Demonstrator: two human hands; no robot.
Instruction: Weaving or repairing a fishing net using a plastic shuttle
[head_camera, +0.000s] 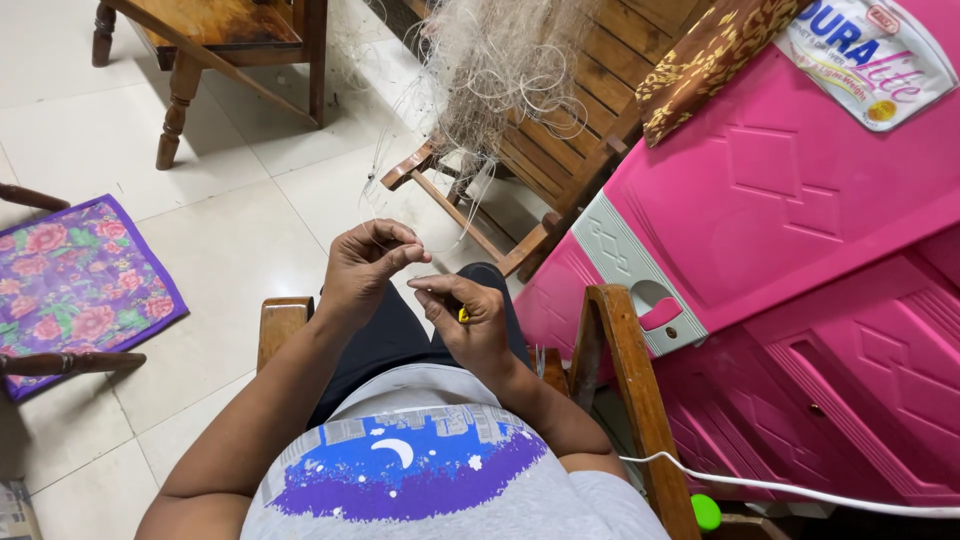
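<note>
I sit in a wooden armchair (625, 350) and look down at my lap. My left hand (365, 265) is raised, fingers pinched on thin clear strands of a fishing net (500, 65). The net is a pale tangled heap piled on a slatted wooden chair (560, 130) ahead of me. My right hand (465, 315) sits just right of the left, closed on a small yellow tool (463, 315) that shows between the fingers. The two hands are a few centimetres apart, with fine line running up from them to the heap.
A pink plastic cabinet (780, 230) lies on its side at the right. A purple floral cushion (75, 285) rests on a chair at the left, and a wooden stool (215, 50) stands at the back. A white cable (800, 490) crosses the lower right corner. The floor is pale tile.
</note>
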